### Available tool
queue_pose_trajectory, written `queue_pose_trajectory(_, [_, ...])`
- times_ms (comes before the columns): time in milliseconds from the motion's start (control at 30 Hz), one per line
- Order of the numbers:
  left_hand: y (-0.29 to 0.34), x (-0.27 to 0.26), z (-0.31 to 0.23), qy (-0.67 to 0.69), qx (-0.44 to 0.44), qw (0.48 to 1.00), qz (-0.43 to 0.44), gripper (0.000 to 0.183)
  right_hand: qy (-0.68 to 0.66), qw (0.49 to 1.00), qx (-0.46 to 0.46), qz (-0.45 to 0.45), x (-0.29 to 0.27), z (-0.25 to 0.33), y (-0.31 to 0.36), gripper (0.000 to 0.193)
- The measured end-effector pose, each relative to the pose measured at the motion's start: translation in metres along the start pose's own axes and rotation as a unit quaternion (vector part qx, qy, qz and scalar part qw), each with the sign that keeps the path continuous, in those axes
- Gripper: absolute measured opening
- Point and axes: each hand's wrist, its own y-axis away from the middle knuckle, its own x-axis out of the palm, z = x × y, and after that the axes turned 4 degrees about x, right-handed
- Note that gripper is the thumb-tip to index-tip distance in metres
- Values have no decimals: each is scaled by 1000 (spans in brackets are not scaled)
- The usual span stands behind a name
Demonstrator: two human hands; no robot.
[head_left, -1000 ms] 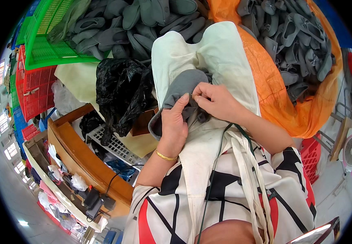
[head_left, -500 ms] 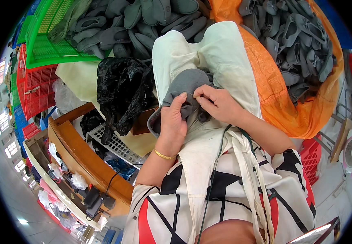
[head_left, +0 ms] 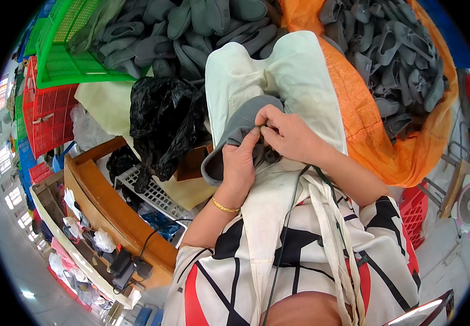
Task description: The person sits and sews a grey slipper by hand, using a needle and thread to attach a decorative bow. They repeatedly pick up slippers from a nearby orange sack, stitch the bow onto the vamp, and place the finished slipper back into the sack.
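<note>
A soft grey shoe (head_left: 250, 113) lies tilted over my lap, on the white apron (head_left: 305, 70). My left hand (head_left: 240, 162) grips its edge, the thumb pressed on the fabric near the middle. My right hand (head_left: 289, 135) is closed in a pinch at the same spot, its fingertips close to the left thumb. Whatever is pinched there is too small to make out. Part of the shoe hides behind both hands.
Grey shoes heap in a green crate (head_left: 77, 70) at the far left and in an orange sack (head_left: 349, 108) at the right. A black plastic bag (head_left: 161, 119) and a wooden bench (head_left: 110, 201) stand left. A white fan (head_left: 469, 209) is far right.
My left hand has shifted slightly right and up, bringing its thumb against the right fingertips. The shoe has turned a little with it, and the right hand has curled in closer.
</note>
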Motion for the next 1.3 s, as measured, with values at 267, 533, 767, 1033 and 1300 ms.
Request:
queue_pose_trajectory(267, [9,9,6,-99,44,994,20,13,138,972,-178,-69,-8,-11,0,7])
queue_pose_trajectory(533, [-45,36,-86,-646,148,677,319,25,-356,927,105,42,-36,2,24,20])
queue_pose_trajectory(767, [-63,34,-47,-525,368,683,351,16,-473,871,107,-79,-40,-52,36,12])
queue_pose_trajectory(1033, [-30,18,-18,-585,160,781,149,21,-535,832,120,-87,-35,-53,31,12])
queue_pose_trajectory(1300, [-50,15,-46,-618,81,733,272,22,-514,841,147,-81,-26,-56,36,12])
